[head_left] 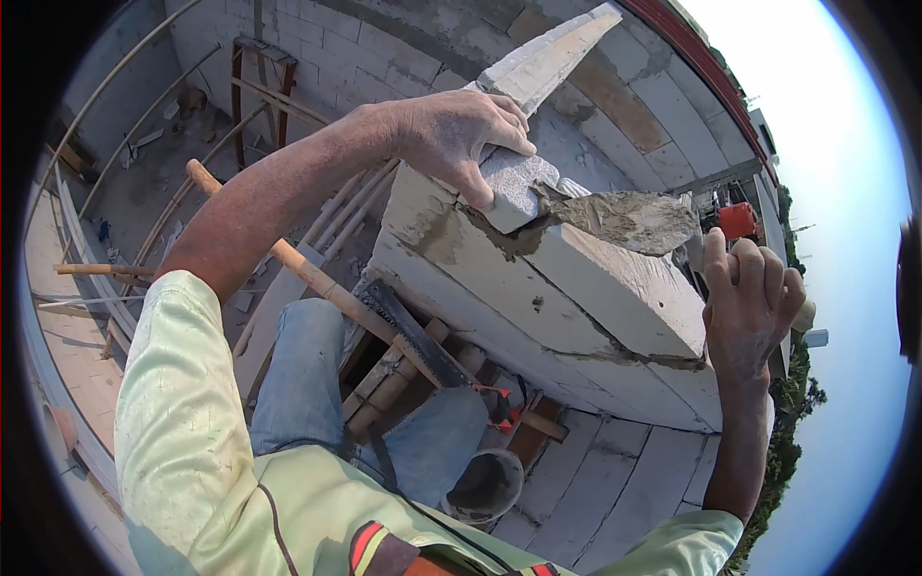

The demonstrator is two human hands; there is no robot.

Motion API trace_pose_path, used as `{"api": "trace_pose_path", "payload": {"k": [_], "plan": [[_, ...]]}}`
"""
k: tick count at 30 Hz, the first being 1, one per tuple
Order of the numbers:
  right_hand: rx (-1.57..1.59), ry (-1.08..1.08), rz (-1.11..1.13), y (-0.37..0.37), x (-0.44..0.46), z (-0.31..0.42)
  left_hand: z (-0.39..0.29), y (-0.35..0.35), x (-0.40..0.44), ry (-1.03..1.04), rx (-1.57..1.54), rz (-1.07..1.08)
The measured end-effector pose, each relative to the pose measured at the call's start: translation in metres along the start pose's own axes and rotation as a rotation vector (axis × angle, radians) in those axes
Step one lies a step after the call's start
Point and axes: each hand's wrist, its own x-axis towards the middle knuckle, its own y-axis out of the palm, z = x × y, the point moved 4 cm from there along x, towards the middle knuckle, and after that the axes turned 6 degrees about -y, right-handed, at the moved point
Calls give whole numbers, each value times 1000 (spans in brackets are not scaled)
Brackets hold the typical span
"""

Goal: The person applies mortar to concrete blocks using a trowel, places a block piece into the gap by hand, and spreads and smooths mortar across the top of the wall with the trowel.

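Note:
My left hand (pixel 466 139) rests over a small white block piece (pixel 519 187) on top of the block wall (pixel 538 288), thumb on its near side and fingers on the far side. My right hand (pixel 754 298) is raised at the right, its fingers curled round the handle of a trowel, which is mostly hidden by the hand. The mortar-covered trowel blade (pixel 629 221) reaches left to the end of the small piece. Below it lies a larger white block (pixel 619 288). Grey mortar (pixel 509 235) shows in the joint under the small piece.
A hand saw (pixel 413 331) with a red handle leans across bamboo poles (pixel 331 288) by my knees. Below the wall stands a bucket (pixel 485 485). A long tapered block piece (pixel 552 58) sticks up behind my left hand. A red object (pixel 738 221) is beyond the trowel.

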Motion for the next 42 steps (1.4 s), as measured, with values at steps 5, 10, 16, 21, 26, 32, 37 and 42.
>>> {"api": "trace_pose_path", "payload": {"k": [5,10,16,21,26,32,37,42], "plan": [[-124,-117,-105,-18,40,4,-2,-2,-1,-26,5,3],[-141,-148,-106,-18,39,-2,-2,-3,0,42,48,-38],[-189,-131,-69,-25,25,-37,-4,-2,-1,-5,43,-26],[-26,72,-56,-16,19,-12,-4,-3,0,-36,20,7],[-28,78,-22,2,12,15,-6,-4,-1,-52,17,8],[53,90,-44,4,-15,3,-6,-5,1,-56,32,24],[56,187,-8,-1,-13,-4,-2,-3,2,-32,62,28],[73,185,11,13,-16,10,-2,-3,1,-46,47,38]]}}
